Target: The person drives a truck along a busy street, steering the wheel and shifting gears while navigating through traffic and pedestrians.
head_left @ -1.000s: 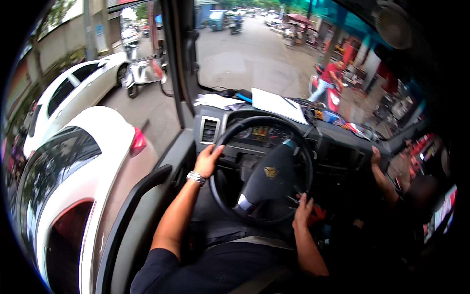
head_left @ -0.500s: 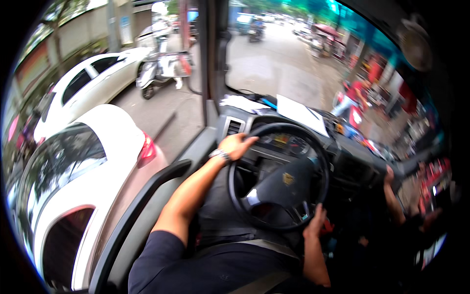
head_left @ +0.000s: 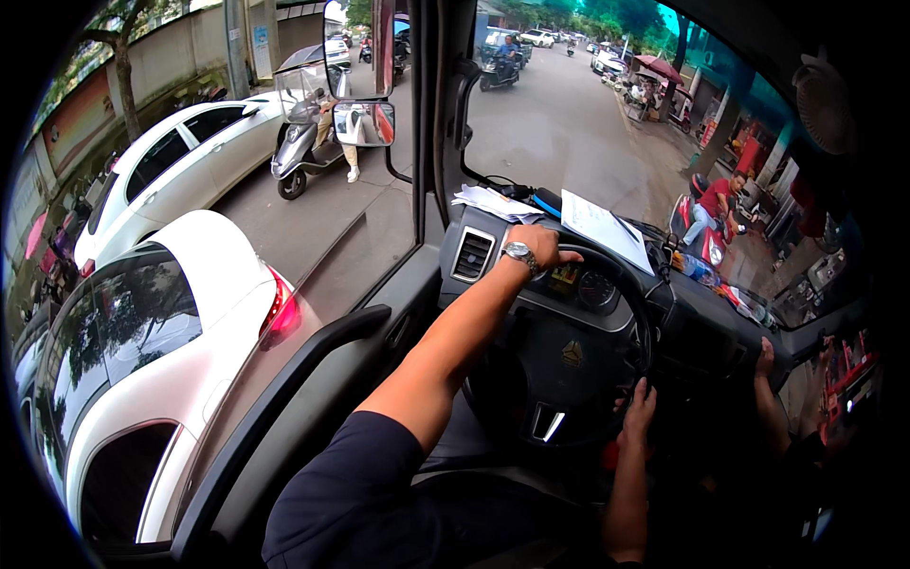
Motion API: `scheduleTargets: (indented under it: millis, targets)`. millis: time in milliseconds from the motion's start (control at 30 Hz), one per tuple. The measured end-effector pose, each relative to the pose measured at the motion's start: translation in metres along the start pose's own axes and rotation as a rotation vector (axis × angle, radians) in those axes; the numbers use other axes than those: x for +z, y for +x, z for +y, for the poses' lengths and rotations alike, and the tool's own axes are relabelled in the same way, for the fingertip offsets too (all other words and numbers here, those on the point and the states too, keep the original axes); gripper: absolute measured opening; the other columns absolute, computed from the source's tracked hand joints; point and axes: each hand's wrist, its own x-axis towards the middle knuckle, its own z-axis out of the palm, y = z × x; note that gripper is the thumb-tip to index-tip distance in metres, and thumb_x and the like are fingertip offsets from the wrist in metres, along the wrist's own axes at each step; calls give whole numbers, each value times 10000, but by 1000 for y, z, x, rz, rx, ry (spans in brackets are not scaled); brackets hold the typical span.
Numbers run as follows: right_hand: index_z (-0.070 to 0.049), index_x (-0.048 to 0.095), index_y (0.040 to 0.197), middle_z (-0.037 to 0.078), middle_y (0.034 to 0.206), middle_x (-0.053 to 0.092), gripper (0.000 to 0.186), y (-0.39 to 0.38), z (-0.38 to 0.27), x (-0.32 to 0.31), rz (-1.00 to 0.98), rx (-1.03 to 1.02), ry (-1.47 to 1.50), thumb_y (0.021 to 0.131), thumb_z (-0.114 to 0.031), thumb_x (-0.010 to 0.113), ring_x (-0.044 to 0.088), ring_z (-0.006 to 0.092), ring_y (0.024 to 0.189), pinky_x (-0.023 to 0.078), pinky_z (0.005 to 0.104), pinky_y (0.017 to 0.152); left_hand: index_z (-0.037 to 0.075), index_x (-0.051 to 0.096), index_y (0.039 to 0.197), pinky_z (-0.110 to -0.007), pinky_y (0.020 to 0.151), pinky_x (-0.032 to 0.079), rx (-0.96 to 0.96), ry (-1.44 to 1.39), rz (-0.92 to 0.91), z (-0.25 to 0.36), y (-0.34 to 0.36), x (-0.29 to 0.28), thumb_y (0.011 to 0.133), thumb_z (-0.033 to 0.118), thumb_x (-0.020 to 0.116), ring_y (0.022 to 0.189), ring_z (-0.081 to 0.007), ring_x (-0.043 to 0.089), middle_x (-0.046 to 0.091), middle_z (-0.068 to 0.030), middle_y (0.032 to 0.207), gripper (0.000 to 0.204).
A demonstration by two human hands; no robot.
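A black steering wheel [head_left: 647,327] stands before me, an emblem on its hub. My left hand [head_left: 537,247], a metal watch [head_left: 519,252] at its wrist, is closed over the upper left of the rim. Its thumb points right along the rim. At the lower right, my right hand [head_left: 638,415] is around the rim with its thumb side up; fingertips show on the inner side. Behind the wheel lies the instrument cluster [head_left: 580,283], partly hidden by my left hand and the rim.
Papers [head_left: 607,228] lie on the dashboard. Another person's hand [head_left: 766,358] is raised at the right. Close outside on the left are a white car [head_left: 223,370] and a grey scooter [head_left: 299,142]. Ahead, a motorbike [head_left: 500,69] is on the road; a person in red [head_left: 718,197] sits at the roadside.
The steering wheel has turned clockwise. My left hand has moved up and right with the rim, its arm stretching farther forward. My right hand has shifted slightly right.
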Motion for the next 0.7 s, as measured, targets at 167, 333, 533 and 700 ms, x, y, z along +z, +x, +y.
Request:
scheduleTargets:
  millis: [167,333,533,700]
  targets:
    - [-28,511,1323,70,900,665,487,23,10,4,-58,-68,35,1052,-429,565,624,134,605,523,291,520,60,771,932,-447,778,579,5,-7,44,-8,19,7,781,919,495,894,-352,744,761,-186,907,914]
    - [47,439,1440,100,946,673,698,23,13,22,-64,-95,93,1000,-452,650,638,145,576,514,290,480,63,771,982,-456,796,573,-26,79,47,-19,8,-4,791,908,499,918,-365,738,755,-214,915,909]
    - [-7,537,1299,67,908,664,510,-1,10,27,22,-51,64,1021,-425,629,642,134,587,514,279,494,95,791,999,-455,795,573,12,103,50,-17,5,-5,813,879,509,924,-369,736,757,-211,933,854]
    - [48,486,1394,96,861,687,651,-17,9,35,15,-42,19,1010,-457,632,664,151,590,528,298,515,85,792,994,-457,802,576,24,126,54,-32,-1,-6,821,870,508,909,-368,742,759,-207,915,853]
